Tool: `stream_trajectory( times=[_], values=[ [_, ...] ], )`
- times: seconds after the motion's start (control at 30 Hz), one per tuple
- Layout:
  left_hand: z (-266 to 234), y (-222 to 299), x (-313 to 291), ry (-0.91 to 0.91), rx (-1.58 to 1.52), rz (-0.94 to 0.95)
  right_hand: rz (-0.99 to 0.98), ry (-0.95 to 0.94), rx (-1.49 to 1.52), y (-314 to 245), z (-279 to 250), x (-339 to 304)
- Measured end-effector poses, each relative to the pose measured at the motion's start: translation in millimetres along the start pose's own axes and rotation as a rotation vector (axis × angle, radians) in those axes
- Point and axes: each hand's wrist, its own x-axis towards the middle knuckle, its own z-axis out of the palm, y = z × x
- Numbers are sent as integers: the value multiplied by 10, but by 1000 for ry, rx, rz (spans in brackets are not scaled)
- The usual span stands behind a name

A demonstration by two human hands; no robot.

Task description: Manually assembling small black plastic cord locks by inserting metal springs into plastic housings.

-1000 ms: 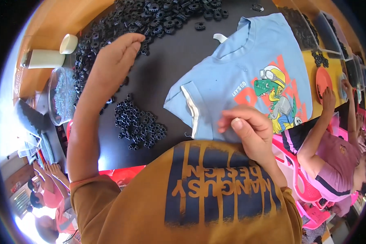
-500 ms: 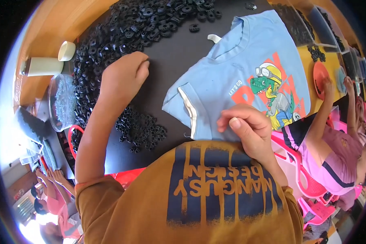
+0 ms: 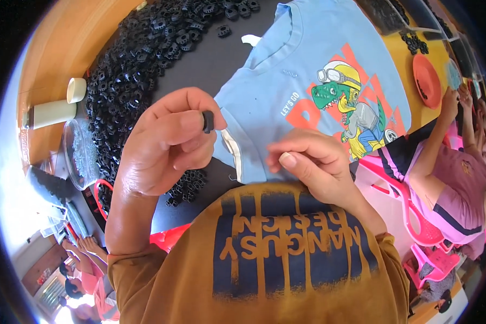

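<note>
Between the thumb and index finger of my left hand (image 3: 170,137) is a small black plastic piece (image 3: 208,122), held up over the table in front of my chest. My right hand (image 3: 313,162) is closed, its fingers curled against the thumb; what it holds, if anything, I cannot make out. It hovers over the lower edge of a light blue T-shirt (image 3: 270,97) with a cartoon dinosaur print, spread on the dark table (image 3: 200,59). A large heap of similar black pieces (image 3: 129,75) lies beyond my left hand, and a smaller pile (image 3: 186,186) lies partly hidden under that wrist.
At the left stand a clear round tub (image 3: 81,154) of small transparent bits and a cream-coloured cylinder (image 3: 54,113). An orange-red dish (image 3: 426,81) rests on the yellow surface at right. A person in a purple shirt (image 3: 448,178) sits near pink plastic chairs (image 3: 405,210).
My left hand has come back from the heap toward my chest and now pinches a black piece. My right hand has shifted slightly left, its fingers more closed.
</note>
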Motion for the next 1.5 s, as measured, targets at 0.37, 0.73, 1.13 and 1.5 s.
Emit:
stream_trajectory(
  times=[0.37, 0.73, 1.13, 1.5],
  values=[
    [7, -122, 5, 67, -158, -44, 75, 80, -238, -218, 183, 171],
    [-151, -206, -271, 105, -238, 70, -345, 121, -1417, 177, -63, 1669],
    [51, -150, -558, 128, -325, 109, -276, 158, -1431, 200, -161, 1943],
    [-30, -248, -508, 119, -497, 113, -363, 35, -1134, -127, 6, 1637]
  ],
)
